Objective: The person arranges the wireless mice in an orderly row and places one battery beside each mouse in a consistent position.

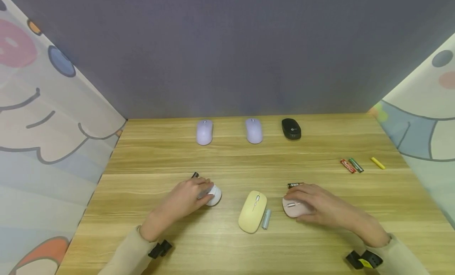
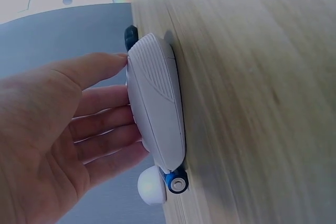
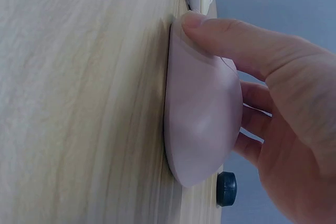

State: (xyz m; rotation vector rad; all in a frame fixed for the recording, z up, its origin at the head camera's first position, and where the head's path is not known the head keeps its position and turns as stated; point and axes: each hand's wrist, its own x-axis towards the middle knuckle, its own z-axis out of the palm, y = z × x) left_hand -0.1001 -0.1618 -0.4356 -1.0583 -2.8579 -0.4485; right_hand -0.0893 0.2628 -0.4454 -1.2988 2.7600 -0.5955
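The left hand is lying over a white mouse on the counter. Its fingers are nearly straight and touching the mouse's top, not wrapped around it. The right hand is cupping a pink mouse, with the thumb and fingers curling around its sides. A small black battery is lying just past the pink mouse, and another battery is peeking out beyond the white one. A yellow mouse is sitting between the hands. To do this well, I think each hand should be squeezing the sides gently and keeping the mouse flat so it is not sliding into the batteries.
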